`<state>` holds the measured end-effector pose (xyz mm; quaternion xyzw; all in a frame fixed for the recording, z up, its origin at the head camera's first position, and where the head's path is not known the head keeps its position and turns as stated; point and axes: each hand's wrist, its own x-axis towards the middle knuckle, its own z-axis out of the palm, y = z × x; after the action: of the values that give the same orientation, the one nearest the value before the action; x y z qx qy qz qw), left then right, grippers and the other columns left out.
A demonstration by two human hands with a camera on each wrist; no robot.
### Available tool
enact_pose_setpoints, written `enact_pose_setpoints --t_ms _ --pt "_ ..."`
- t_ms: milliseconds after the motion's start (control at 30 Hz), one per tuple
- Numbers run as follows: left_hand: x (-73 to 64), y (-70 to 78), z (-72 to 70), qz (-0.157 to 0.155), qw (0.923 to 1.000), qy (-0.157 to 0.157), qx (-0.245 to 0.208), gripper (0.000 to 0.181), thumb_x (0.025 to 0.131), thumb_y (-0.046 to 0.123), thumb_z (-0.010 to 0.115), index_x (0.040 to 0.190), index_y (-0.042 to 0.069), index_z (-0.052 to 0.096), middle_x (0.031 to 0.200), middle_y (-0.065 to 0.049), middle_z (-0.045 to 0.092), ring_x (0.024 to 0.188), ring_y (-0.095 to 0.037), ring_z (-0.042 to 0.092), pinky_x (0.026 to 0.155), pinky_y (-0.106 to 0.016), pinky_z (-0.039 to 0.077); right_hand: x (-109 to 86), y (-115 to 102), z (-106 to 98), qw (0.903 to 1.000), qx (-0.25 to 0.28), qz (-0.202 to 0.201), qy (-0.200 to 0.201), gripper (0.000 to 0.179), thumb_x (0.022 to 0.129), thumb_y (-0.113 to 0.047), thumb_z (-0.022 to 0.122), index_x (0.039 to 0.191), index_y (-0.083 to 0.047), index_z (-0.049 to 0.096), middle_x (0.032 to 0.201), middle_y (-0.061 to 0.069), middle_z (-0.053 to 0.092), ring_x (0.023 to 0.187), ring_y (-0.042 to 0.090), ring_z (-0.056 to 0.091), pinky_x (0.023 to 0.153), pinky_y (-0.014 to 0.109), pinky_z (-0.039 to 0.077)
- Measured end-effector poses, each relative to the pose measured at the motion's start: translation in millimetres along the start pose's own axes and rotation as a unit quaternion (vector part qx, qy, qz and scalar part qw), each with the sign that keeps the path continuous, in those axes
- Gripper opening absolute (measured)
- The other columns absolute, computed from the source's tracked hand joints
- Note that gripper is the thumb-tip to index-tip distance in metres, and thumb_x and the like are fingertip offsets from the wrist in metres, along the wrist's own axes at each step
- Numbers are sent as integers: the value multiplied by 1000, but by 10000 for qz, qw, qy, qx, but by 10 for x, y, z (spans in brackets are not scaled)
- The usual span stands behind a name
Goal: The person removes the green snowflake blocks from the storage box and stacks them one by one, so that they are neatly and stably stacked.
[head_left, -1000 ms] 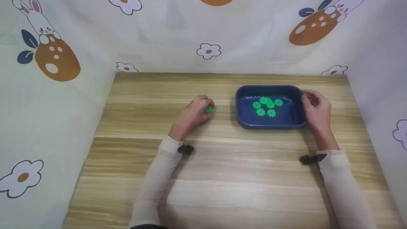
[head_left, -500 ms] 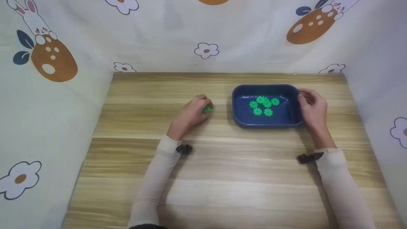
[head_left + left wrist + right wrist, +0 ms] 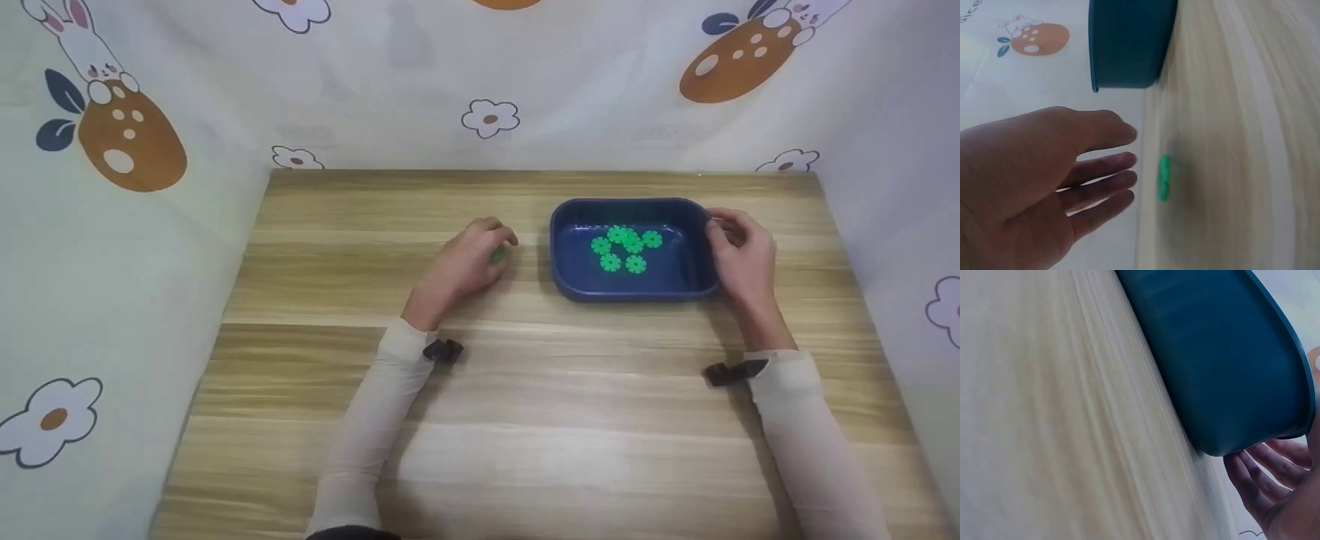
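Inside the blue rectangular plastic tray point(image 3: 637, 295) the right hand point(image 3: 748, 259) is gripping, several green notched discs point(image 3: 636, 264) are lying, one disc point(image 3: 1163, 178) remaining outside, near the slack-fingered left hand point(image 3: 469, 259).

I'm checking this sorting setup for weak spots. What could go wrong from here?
The lone green piece is thin and lies on the tabletop, so the left hand might nudge it away instead of lifting it. The right hand holds the blue tray at one end only, so a sudden pull could perhaps tilt it and make the loose green discs slide.
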<state>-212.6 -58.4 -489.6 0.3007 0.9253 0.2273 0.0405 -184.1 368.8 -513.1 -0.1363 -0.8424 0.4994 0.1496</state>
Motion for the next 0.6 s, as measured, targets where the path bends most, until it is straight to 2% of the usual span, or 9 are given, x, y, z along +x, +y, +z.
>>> enact_pose_setpoints --t_ms 133,300,367,600 --pt "67 215 -34 320 9991 280 -71 26 103 12 68 128 9 74 129 -8 70 128 -26 64 110 -39 57 -6 16 -7 10000 17 -36 37 30 105 -20 65 128 -5 77 107 -4 80 90 -6 70 88 9 53" --pt "166 483 -34 738 9963 421 96 16 106 17 67 116 9 76 116 -7 72 113 -24 66 96 -34 61 -1 39 5 9999 63 -87 49 29 105 -20 66 128 -8 78 109 -3 80 91 -5 71 89 10 54" --pt "210 573 -16 863 9954 393 129 17 106 21 67 116 10 76 115 -7 72 110 -23 66 94 -33 62 -2 39 11 9999 72 -104 25 29 105 -21 66 128 -8 78 110 -2 80 92 -4 71 89 10 54" --pt "385 792 117 1016 9947 116 106 27 106 31 70 127 14 74 124 -4 71 117 -21 64 104 -31 59 -19 26 24 9998 95 -139 -42 29 105 -22 67 127 -7 78 112 2 80 94 -3 71 90 10 55"
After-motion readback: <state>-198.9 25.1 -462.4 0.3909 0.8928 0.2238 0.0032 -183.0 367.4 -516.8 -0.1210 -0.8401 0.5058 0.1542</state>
